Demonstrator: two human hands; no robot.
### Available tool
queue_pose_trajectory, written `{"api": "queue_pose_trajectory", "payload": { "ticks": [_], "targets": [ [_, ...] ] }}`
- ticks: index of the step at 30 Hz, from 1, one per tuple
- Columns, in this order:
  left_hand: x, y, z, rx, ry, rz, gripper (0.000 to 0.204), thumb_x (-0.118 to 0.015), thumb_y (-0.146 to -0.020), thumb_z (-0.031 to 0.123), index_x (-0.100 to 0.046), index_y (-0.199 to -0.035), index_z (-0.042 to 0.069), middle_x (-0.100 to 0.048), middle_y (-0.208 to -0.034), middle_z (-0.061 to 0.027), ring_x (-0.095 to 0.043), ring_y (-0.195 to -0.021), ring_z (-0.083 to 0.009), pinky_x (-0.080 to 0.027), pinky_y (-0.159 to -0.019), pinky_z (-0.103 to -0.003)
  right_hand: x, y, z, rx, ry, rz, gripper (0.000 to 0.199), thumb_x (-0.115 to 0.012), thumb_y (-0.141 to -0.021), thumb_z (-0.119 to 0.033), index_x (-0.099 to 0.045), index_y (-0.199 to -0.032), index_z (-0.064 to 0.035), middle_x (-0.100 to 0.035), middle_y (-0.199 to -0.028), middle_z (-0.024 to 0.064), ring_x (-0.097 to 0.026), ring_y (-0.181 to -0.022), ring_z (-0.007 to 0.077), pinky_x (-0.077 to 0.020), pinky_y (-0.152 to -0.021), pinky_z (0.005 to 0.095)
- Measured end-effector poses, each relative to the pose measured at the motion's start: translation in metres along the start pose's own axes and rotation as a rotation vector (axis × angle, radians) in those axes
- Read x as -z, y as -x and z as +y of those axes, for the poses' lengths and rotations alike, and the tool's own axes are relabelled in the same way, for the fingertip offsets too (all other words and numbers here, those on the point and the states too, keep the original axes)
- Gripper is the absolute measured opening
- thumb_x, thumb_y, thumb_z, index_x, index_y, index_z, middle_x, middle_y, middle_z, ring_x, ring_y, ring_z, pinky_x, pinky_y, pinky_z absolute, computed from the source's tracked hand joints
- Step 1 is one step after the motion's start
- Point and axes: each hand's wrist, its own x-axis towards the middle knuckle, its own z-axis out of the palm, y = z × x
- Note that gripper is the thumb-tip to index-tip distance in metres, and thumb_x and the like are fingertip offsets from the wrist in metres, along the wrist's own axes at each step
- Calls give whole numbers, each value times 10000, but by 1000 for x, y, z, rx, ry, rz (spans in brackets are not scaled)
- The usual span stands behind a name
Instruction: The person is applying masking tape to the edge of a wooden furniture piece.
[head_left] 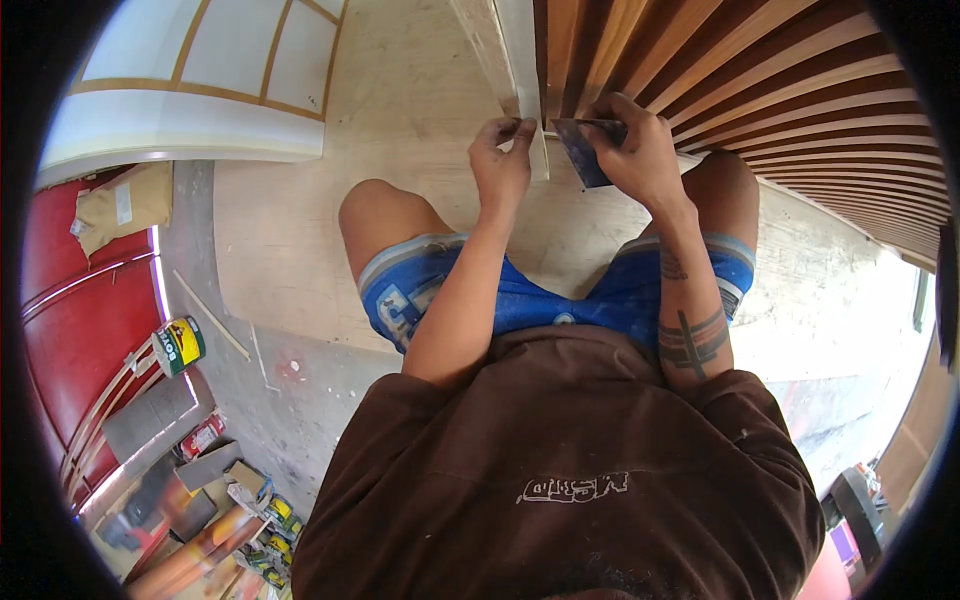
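My left hand [503, 165] is closed in a pinch at the lower end of a pale, narrow board [522, 60]. Whatever its thumb and fingertips hold, if anything, is too small to make out. My right hand [640, 150] grips a thin dark flat plate [582, 152] with straight edges, tilted down toward the left. Its kind is not plain. Just beyond the plate, brown wooden slats [690, 60] stand in a row as a panel. A thin pale strip [545, 160] shows between my two hands.
My bare knees straddle a plywood sheet [290, 240]. A white panel with wooden strips [210, 120] lies at the far left. Along the left are a brown paper package [125, 208], a paint can [180, 346] and a clutter of cans [275, 530]. Dark items [855, 515] stand at the lower right.
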Motion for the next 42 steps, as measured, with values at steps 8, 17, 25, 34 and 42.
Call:
{"api": "queue_pose_trajectory", "payload": {
  "ticks": [8, 17, 25, 34, 42],
  "targets": [
    [-1, 20, 2, 84, 43, -57, 170, -704, -966, 115, -689, -937, -53, -733, -830, -154, -686, -781, -194, -517, -729, -329, -1, 0, 1, -32, -17, -54, 245, -739, -831, -135, -725, -1041, -9, -747, -892, 212, -732, -837, 379, -567, -780, 416],
    [-3, -5, -9, 127, 221, -45, 177, -693, -990, 118, -700, -964, -56, -716, -831, -66, -627, -760, -116, -492, -704, -278, -5, -3, -13, -70, -90, -80, 215, -777, -855, -198, -765, -996, -36, -750, -857, 193, -739, -791, 351, -568, -728, 392],
    [0, -12, -14, 264, 376, -137, 252, -766, -960, 202, -722, -1002, -42, -718, -892, -52, -629, -800, -100, -488, -693, -256, -39, -13, -17, 100, 146, 138, 321, -778, -885, -380, -784, -993, -78, -713, -655, 94, -720, -607, 275, -564, -594, 378],
    [6, -9, -8, 299, 529, -226, 346, -777, -964, 268, -724, -1052, -63, -720, -904, -68, -639, -780, -133, -498, -693, -266, -58, -18, -9, 34, 330, 205, 393, -740, -880, -511, -806, -895, -124, -680, -603, 116, -702, -603, 337, -571, -587, 426],
    [7, -13, -12, 299, 532, -234, 317, -759, -979, 236, -731, -1065, -68, -741, -944, -79, -652, -791, -120, -507, -705, -263, -60, -19, -16, -5, 300, 216, 427, -746, -862, -540, -806, -851, -117, -664, -573, 111, -693, -581, 335, -569, -574, 425]
  ]
}}
